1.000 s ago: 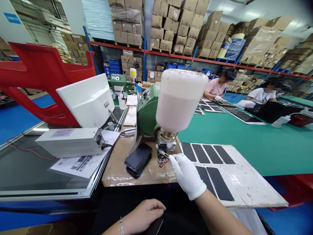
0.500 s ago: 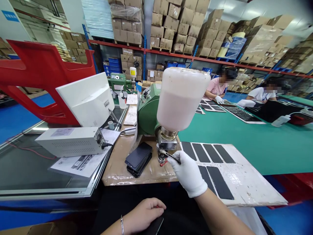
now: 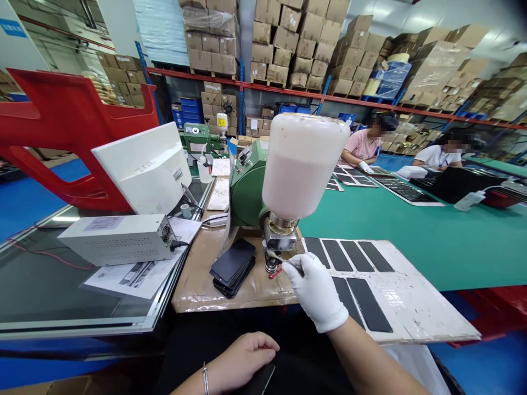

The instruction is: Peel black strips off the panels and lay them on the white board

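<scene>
My right hand (image 3: 319, 293), in a white glove, is closed on a small thin brush-like tool (image 3: 280, 259). Its pale tip reaches the metal rollers (image 3: 272, 266) under the head of a green machine (image 3: 249, 189). On that machine stands a large translucent bottle (image 3: 302, 167), upside down, with pinkish-white liquid inside. Low over my lap, my left hand (image 3: 245, 359) is bare, its fingers curled around a dark flat panel (image 3: 262, 379). Something small and red shows at its fingertips. A stack of dark phone-sized panels (image 3: 234, 266) lies left of the rollers.
To the right, a white board (image 3: 415, 299) carries several dark panels. Beyond it is a green table (image 3: 411, 236) where two people (image 3: 362, 145) sit. A white monitor (image 3: 146, 170), a white box-shaped device (image 3: 119, 238) and a red plastic stool (image 3: 78, 131) stand at left.
The brush-like tool has tilted slightly in my right hand, its tip staying by the rollers. My left hand stays put. The whole view has shifted slightly.
</scene>
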`<state>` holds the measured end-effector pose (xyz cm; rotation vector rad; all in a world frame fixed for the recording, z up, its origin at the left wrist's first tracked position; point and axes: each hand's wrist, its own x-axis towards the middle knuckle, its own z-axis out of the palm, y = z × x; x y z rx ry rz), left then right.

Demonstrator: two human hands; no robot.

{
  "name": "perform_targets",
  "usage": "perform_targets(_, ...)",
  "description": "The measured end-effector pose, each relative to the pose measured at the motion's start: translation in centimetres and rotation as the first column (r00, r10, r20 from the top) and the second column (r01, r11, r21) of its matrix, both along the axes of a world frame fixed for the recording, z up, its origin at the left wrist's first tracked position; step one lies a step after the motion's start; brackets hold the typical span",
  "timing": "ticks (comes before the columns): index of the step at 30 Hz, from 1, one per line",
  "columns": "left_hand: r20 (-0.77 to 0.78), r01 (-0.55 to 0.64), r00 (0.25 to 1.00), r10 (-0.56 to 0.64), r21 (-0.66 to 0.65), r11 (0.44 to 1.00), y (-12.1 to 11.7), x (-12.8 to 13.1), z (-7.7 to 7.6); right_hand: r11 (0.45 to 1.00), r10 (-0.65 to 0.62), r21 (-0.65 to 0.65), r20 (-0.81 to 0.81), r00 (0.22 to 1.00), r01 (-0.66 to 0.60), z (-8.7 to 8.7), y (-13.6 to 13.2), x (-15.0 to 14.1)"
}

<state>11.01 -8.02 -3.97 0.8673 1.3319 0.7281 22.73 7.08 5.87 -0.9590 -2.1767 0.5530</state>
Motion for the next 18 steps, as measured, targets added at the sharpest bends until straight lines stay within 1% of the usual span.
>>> perform_targets(3,-0.018,0.007,1.0,-0.007,0.002,1.0,-0.03,-0.01,0.05,0.999,-0.03,-0.038,0.003,1.0,0.03,-0.26,-0.06,-0.12)
perform_targets(8,-0.023,0.01,1.0,-0.01,0.0,1.0,-0.09,0.0,0.22,0.985,-0.053,-0.167,-0.012,0.999,0.051,-0.41,-0.14,-0.32)
perform_targets(10,-0.02,0.01,1.0,-0.01,0.004,1.0,-0.12,0.0,0.27,0.99,-0.026,-0.14,0.008,1.0,0.027,-0.29,-0.1,-0.29)
perform_targets(12,-0.008,0.002,1.0,-0.002,0.004,1.0,-0.15,0.02,0.31,0.997,-0.005,-0.071,0.047,0.999,0.008,-0.2,-0.01,-0.23)
perform_targets(14,0.004,-0.009,1.0,0.009,0.001,1.0,-0.19,0.04,0.34,1.0,-0.009,-0.018,0.058,0.998,0.01,-0.2,0.09,-0.18)
perform_targets(18,0.015,-0.02,1.0,0.02,0.004,1.0,-0.27,0.07,0.4,0.999,-0.045,-0.026,-0.007,0.999,0.045,-0.5,0.13,-0.27)
